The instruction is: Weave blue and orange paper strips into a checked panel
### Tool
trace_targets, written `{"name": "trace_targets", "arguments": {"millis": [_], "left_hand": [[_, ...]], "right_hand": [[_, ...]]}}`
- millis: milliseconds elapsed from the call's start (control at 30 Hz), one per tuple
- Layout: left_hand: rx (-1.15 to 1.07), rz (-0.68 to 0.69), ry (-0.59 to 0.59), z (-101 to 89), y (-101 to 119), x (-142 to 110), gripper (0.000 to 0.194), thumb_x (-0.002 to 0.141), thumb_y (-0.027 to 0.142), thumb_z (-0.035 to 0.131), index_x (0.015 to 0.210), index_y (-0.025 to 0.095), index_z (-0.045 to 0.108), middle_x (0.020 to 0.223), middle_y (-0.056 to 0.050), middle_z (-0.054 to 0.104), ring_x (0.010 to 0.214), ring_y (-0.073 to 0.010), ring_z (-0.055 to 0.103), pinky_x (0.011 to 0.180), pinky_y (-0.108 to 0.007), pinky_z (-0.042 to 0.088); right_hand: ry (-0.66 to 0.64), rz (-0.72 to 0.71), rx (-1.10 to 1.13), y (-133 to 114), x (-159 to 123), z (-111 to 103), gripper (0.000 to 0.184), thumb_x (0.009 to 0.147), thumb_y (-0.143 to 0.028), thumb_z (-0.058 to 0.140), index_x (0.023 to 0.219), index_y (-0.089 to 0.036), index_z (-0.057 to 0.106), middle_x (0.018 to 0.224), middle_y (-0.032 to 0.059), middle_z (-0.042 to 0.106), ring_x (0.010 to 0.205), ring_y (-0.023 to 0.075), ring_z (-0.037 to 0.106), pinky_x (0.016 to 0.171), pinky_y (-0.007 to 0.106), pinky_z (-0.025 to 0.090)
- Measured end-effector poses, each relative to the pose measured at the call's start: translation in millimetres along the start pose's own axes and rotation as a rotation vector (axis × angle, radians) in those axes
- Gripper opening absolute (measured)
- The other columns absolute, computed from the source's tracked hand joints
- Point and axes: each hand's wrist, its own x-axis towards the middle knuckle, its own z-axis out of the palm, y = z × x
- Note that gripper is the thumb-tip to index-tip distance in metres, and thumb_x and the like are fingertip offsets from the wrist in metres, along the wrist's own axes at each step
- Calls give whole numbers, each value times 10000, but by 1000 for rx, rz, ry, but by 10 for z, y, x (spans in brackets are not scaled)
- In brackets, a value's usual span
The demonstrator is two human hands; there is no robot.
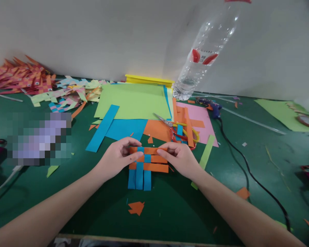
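Blue and orange paper strips are woven into a small paper weave [147, 167] at the middle of the table. Three orange strips run crosswise, and three blue ones hang down toward me. My left hand [121, 154] pinches the left end of the top orange strip, its thumb lying over the weave. At the other end, my right hand [180, 158] grips the same orange strip [151, 150] between thumb and fingers. An orange paper scrap [136, 208] lies below the weave. Just behind my right hand are scissors [195, 134] with red and yellow handles.
Green paper sheets [134, 99] lie stacked behind my hands, with a blue strip [103, 128] at their left. A plastic bottle [203, 56] stands behind. To the right are a glue gun [215, 109] and its black cord [243, 157]. Woven paper pieces [23, 77] pile up far left.
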Motion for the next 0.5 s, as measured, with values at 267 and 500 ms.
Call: {"name": "trace_targets", "arguments": {"millis": [267, 500], "left_hand": [[124, 102, -29, 28, 14, 22, 284, 763, 405, 688, 983, 227, 667, 958, -28, 696, 876, -198, 641, 759, -285, 524], [167, 133, -91, 37, 42, 28, 268, 757, 363, 695, 999, 246, 697, 971, -16, 714, 884, -210, 654, 820, -303, 517]], "right_hand": [[-67, -22, 2, 15, -24, 28, 260, 836, -423, 571, 831, -189, 685, 649, -6, 624, 525, 97, 510, 474, 226, 378], [-80, -57, 7, 11, -34, 39, 254, 837, -421, 573, 845, -195, 689, 731, 11, 674, 614, 124, 577, 540, 239, 431]]}}
